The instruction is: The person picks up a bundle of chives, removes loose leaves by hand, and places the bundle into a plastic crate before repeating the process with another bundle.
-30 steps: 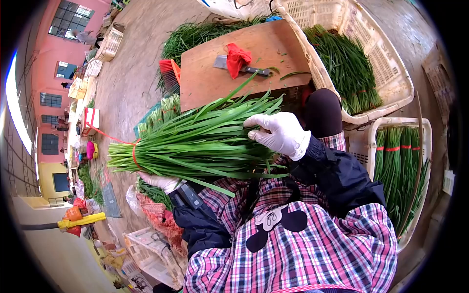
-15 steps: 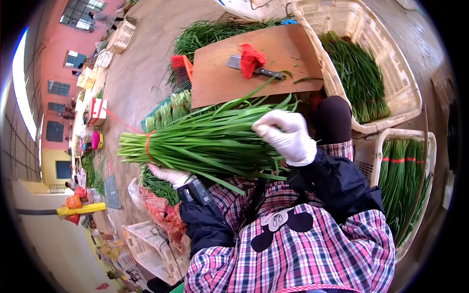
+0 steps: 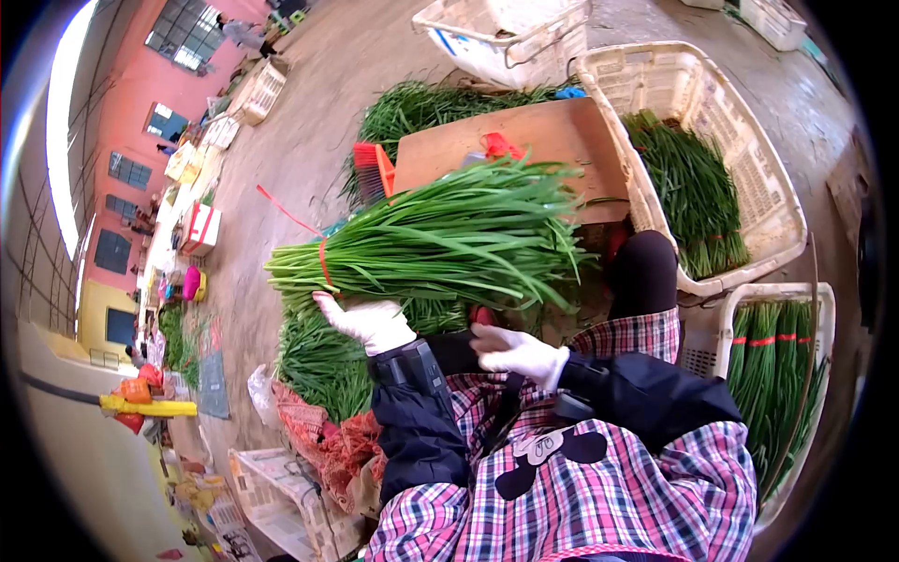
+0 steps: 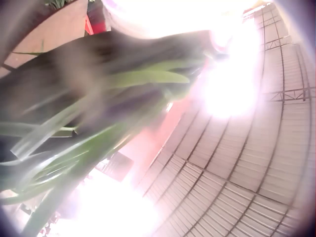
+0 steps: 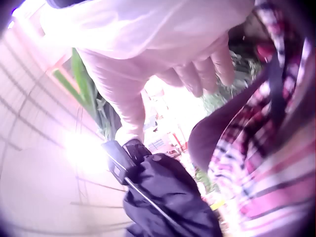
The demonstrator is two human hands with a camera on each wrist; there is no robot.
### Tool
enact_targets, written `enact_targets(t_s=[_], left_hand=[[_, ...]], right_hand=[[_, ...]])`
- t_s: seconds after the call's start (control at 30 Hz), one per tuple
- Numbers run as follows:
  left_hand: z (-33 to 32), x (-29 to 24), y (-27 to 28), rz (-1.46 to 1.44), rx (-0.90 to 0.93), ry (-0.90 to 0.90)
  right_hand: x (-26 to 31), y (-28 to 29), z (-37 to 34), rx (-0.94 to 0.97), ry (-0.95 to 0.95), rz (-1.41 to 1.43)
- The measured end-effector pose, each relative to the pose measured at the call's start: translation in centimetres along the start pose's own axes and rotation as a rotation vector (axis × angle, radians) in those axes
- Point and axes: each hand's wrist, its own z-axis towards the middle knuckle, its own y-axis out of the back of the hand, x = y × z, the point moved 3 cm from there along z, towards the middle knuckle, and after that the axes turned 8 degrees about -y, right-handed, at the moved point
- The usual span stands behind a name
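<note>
A large bunch of long flat green leaves, like garlic chives (image 3: 449,234), lies across my front, its pale cut ends to the left. Round it near those ends runs a red band (image 3: 324,262) with a loose tail. My left hand (image 3: 370,323), in a white glove, holds the bunch from beneath beside the band; its fingers are mostly hidden under the leaves. Blurred leaves (image 4: 148,76) fill much of the left wrist view. My gloved right hand (image 3: 520,354) is below the leaf tips, apart from the bunch, with relaxed fingers (image 5: 190,79) holding nothing.
Behind the bunch is a brown board (image 3: 562,122) with a red cloth (image 3: 503,145). An orange brush (image 3: 379,170) stands at its left. To the right are a large crate (image 3: 773,178) and a smaller crate (image 3: 829,323) of banded bunches. More greens (image 3: 328,351) lie below.
My right hand has left the leaf tips and come down towards my lap. The bunch has risen in view, now covering part of the board and the knife.
</note>
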Motion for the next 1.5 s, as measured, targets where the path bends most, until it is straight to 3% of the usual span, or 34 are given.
enact_targets(t_s=[0.13, 0.2, 0.23, 0.4, 0.47, 0.5, 0.53, 0.6, 0.63, 0.67, 0.8, 0.83, 0.87, 0.97, 1.07, 1.2, 1.33, 1.4, 1.5], left_hand=[[-2.9, 1.6, -2.5, -0.026, 0.192, 0.063], [-4.5, 1.9, -2.4, 0.038, 0.357, 0.050], [-5.5, 1.9, -2.2, 0.129, 0.371, -0.015], [-7.8, 0.0, 1.6, 0.465, 0.820, 0.208], [-5.4, -3.2, 5.4, 0.945, 0.932, 0.399], [-4.5, -4.7, 5.2, 1.044, 0.948, 0.517], [-3.6, -5.4, 4.7, 1.023, 0.853, 0.665], [-2.7, -5.9, 2.5, 0.832, 0.695, 0.512], [-2.3, -5.3, 1.6, 0.759, 0.798, 0.460], [-2.4, -3.9, 0.7, 0.659, 0.890, 0.434], [-5.8, 3.2, -4.6, 0.712, 1.034, 0.441], [-5.0, 5.0, -2.9, 0.657, 1.087, 0.492], [-4.9, 6.0, -1.6, 0.707, 0.997, 0.418], [-2.9, 8.8, 2.5, 0.675, 0.785, 0.452], [-4.1, 9.9, 2.8, 0.296, 0.516, 0.838], [-5.0, 10.8, 2.8, 0.278, 0.330, 0.772], [-5.0, 11.8, 3.6, 0.225, 0.235, 0.800], [-5.4, 11.4, 2.8, 0.232, 0.235, 0.729], [-5.5, 10.1, 1.6, 0.442, 0.240, 0.505]], right_hand=[[4.6, -0.3, 4.7, -0.035, 0.283, 0.664], [9.0, -0.2, 3.3, -0.089, 0.401, 0.915], [9.9, 0.1, 3.1, -0.110, 0.454, 0.947], [13.9, 3.9, 1.8, -0.113, 0.638, 1.105], [14.9, 5.8, 0.9, -0.244, 0.653, 1.144], [15.0, 7.1, 1.0, -0.304, 0.698, 1.149], [15.4, 7.5, 0.3, -0.357, 0.650, 1.113], [14.9, 9.3, 0.6, -0.433, 0.539, 0.989], [16.1, 8.8, -0.2, -0.569, 0.503, 0.856], [17.0, 7.4, -1.6, -0.526, 0.619, 0.740], [17.6, 6.2, 0.1, -0.473, 0.723, 0.481], [17.4, 5.8, 0.5, -0.455, 0.742, 0.442], [17.0, 5.5, 0.8, -0.432, 0.727, 0.441], [16.2, 5.1, 1.0, -0.406, 0.669, 0.456], [14.5, 6.1, 1.9, -0.396, 0.559, 0.460], [13.1, 7.8, 2.0, -0.388, 0.364, 0.440], [11.7, 9.7, 2.3, -0.430, 0.337, 0.442], [11.5, 10.9, 2.2, -0.505, 0.455, 0.450], [12.6, 14.3, -0.2, -0.805, 0.561, 0.531]])
